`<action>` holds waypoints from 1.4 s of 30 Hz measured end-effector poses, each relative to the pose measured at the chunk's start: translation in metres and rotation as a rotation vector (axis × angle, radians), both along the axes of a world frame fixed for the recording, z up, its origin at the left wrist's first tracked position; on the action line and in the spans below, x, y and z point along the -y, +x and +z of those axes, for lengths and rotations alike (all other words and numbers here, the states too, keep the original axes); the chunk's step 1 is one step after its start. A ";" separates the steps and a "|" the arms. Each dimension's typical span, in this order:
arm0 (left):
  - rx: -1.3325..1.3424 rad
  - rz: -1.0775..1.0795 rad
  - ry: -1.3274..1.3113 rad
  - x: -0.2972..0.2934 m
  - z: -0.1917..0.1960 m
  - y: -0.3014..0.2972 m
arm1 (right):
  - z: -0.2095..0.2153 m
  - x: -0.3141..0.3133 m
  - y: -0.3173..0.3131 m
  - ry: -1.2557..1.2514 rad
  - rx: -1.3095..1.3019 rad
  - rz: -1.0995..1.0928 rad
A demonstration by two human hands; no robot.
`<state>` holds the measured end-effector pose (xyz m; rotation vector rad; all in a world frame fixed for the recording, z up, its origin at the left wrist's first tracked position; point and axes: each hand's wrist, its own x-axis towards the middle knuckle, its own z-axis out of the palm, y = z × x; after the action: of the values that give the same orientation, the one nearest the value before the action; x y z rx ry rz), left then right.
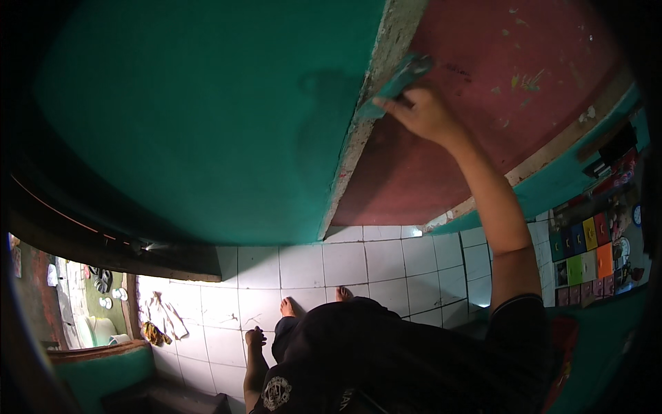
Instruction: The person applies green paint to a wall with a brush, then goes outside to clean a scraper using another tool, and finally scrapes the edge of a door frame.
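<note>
My right hand (429, 117) is raised at the upper right, its fingers closed on a teal cloth (394, 84). The cloth lies against the worn, pale wooden door frame (353, 148), between a green wall (207, 131) and a dull red door (476, 103). Blur hides the cloth's folds and its darker upper end. Low beside my body hangs my left hand (255, 337), apart from the wall and frame. Its fingers are curled, and I cannot make out whether anything is inside them.
White floor tiles (303, 265) lie under my bare feet. To the left, crumpled cloths (162, 319) lie on the floor near a bright doorway. A dark ledge (179, 262) runs below the green wall. Multicoloured drawers (583, 248) stand at the far right.
</note>
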<state>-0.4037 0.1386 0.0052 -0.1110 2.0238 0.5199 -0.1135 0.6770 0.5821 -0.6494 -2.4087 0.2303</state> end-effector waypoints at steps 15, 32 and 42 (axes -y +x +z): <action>0.018 -0.006 -0.020 -0.003 0.001 0.008 | -0.023 -0.005 0.001 0.104 -0.001 0.031; 0.027 0.017 0.012 -0.002 0.001 0.004 | -0.024 0.000 0.005 0.085 0.021 0.021; 0.041 0.025 0.004 0.002 0.002 0.003 | -0.016 -0.001 0.005 0.117 -0.187 0.080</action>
<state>-0.4003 0.1369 0.0071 -0.1438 1.9833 0.5328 -0.1089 0.6778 0.5664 -0.4588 -2.2510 0.1738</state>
